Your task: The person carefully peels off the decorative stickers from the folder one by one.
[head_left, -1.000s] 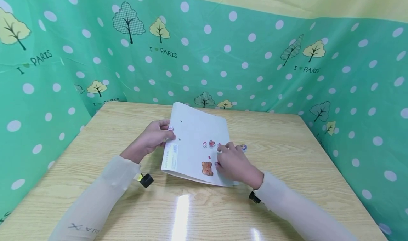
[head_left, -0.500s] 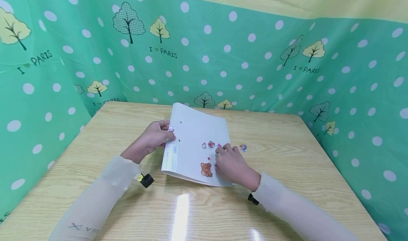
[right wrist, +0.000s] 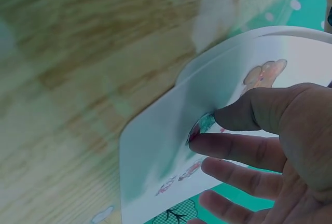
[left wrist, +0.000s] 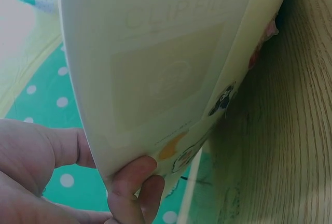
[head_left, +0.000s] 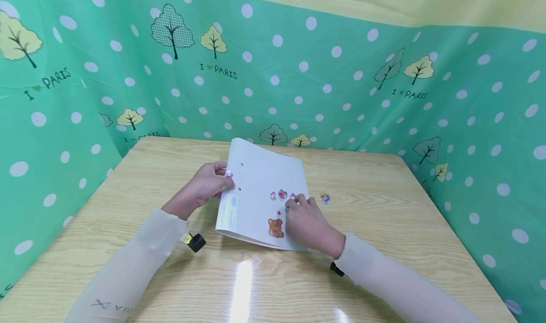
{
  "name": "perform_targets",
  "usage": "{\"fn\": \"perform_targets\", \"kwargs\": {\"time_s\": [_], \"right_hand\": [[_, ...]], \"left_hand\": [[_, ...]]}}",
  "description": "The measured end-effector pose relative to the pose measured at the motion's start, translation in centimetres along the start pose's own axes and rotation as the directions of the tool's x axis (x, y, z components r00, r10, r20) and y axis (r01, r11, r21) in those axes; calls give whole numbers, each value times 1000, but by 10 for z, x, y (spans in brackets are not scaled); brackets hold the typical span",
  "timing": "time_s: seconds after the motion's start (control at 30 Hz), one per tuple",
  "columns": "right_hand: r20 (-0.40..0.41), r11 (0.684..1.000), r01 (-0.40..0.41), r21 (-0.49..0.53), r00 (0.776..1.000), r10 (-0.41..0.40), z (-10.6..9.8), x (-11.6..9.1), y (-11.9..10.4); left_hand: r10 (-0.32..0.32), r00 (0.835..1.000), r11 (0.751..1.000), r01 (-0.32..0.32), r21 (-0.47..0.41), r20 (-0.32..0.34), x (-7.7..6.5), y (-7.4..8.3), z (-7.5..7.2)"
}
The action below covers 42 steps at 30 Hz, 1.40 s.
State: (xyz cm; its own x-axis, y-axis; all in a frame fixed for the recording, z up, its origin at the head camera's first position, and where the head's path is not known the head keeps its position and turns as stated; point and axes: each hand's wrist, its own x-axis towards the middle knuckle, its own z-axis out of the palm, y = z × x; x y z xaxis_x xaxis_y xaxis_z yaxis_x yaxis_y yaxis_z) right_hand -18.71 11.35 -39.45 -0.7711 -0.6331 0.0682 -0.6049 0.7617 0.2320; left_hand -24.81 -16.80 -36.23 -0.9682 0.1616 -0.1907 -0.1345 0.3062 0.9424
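Plainly, the left hand (head_left: 208, 181) had hold of the left side of a white clip file (head_left: 264, 171), thumb on the upper face and bent fingertips against the opposite face, with only the thickness of the file between them. That left side stood tilted up off the wooden surface (head_left: 375, 218), leaving a shadowed gap beneath, while the file's right part lay lower.

The right hand (head_left: 308, 223) was over the file's near right part. Its thumb and index finger pinched a teal-and-red sticker (right wrist: 206, 123), the tips drawn close together at its edges; the other fingers stretched out, slightly apart. Whether that sticker lay flat on the cover could not be told, and the hand hid it in the head view.

Just left of the right hand was a brown bear sticker (head_left: 275, 228), near the file's near edge. Beyond it came a tiny pink sticker (head_left: 279, 213), then a round red sticker (head_left: 283, 194) in a short row with two smaller ones. A blue-and-purple sticker (head_left: 325, 199) rested on the surface, just beyond the file's right edge and apart from it.

Wood showed on every side of the file, with broad stretches left and right and a narrower strip at the far side, before the green dotted cloth (head_left: 307, 95) that hung along the far edge and both sides.
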Motion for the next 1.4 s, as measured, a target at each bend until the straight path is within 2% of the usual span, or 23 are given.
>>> {"fn": "perform_targets", "kwargs": {"time_s": [0.4, 0.6, 1.0, 1.17, 1.4], "right_hand": [[-113, 999, 3, -41, 994, -8, 3, 0, -1], [-124, 999, -13, -52, 992, 6, 4, 2, 3], [-62, 991, -40, 129, 997, 48, 3, 6, 11], [-30, 983, -69, 173, 997, 75, 0, 6, 18], [-53, 969, -85, 231, 994, 100, -4, 5, 25]], "left_hand": [[-3, 1000, 1000, 3, -5, 3, -1, -1, -2], [-9, 1000, 1000, 9, -1, 1, -2, 0, -2], [-14, 1000, 1000, 14, 1, -7, 0, -2, 0], [-17, 1000, 1000, 17, -1, -6, 0, -2, 0], [-27, 1000, 1000, 27, -12, -6, -1, 0, -1]]}}
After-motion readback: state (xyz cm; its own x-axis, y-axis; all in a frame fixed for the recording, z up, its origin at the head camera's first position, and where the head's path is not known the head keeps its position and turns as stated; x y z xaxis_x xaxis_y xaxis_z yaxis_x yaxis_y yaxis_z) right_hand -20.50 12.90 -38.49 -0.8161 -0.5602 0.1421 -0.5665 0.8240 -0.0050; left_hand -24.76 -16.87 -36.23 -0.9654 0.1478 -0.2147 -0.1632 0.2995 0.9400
